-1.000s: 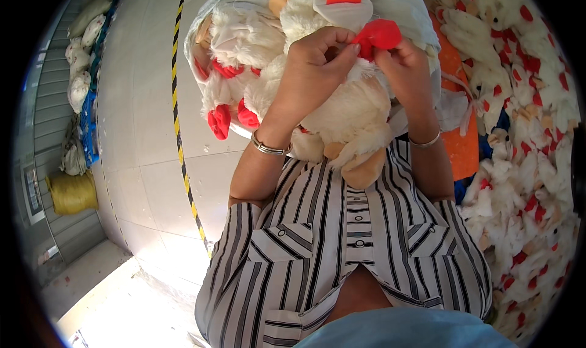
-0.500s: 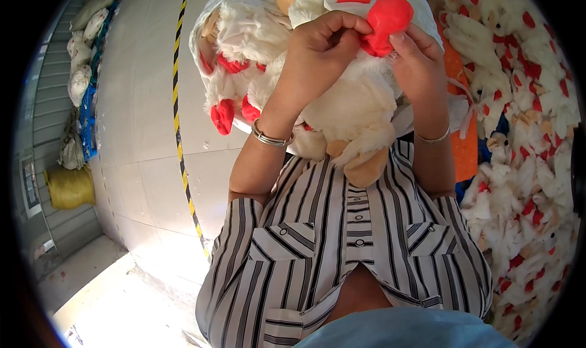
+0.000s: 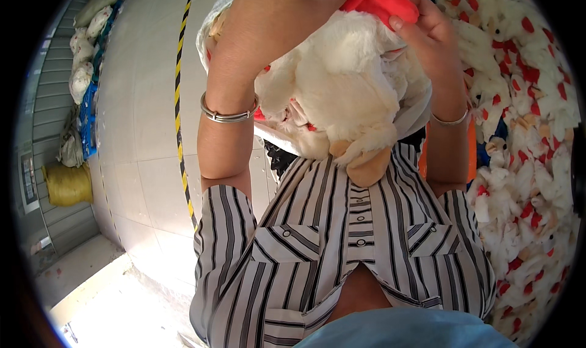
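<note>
A bright red soft fabric piece [image 3: 384,1] is stretched between my two hands at the top of the view. My left hand [image 3: 281,15] grips its left end; thumb and fingers close on it, partly cut off by the upper edge. With thumb and curled fingers, my right hand [image 3: 434,33] pinches the right end. Just beneath lies a white fluffy plush toy skin [image 3: 348,73], on a heap of similar skins in a white bag [image 3: 418,113] before my chest. Whether the red piece is joined to that skin, I cannot tell. A tan flap [image 3: 369,168] hangs over the bag's near side.
A large pile of white and red plush skins [image 3: 525,183] covers the right side. An orange panel [image 3: 472,152] stands beside my right forearm. Black-and-yellow tape [image 3: 179,104] runs along the pale floor on the left. A yellow sack [image 3: 68,185] and several stuffed bags stand farther left.
Both hands have moved up and away from me, the left also leftward and closer to the view. The red piece went from bunched and upright to stretched sideways.
</note>
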Available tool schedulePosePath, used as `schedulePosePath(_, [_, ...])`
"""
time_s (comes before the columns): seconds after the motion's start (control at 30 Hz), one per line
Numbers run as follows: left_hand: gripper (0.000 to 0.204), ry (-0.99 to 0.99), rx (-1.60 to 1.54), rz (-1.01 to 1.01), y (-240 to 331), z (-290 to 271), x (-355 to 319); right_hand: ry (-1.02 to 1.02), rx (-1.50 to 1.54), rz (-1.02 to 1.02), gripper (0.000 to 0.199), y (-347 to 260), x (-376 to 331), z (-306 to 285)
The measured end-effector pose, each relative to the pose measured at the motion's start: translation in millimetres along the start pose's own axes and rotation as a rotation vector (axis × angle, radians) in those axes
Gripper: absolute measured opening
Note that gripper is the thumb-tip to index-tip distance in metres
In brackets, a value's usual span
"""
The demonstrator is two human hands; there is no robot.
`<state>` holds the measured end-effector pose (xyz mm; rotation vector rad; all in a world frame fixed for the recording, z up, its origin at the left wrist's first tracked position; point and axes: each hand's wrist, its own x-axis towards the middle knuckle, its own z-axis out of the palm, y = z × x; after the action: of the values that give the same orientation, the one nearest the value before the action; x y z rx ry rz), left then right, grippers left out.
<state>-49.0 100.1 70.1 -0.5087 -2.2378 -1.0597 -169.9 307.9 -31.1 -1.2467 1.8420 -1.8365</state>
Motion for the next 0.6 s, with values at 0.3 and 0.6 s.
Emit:
schedulePosePath(0.3, [0.011,-0.122,-0.252,-0.266,11,12,3,0.341,-0.128,-0.218,0.014,-68,20,44])
schedulePosePath(0.6, [0.038,-0.423,0.251,-0.520,-68,-2,-126,0.309,-0.700,0.178,0.020,-13,-26,-97])
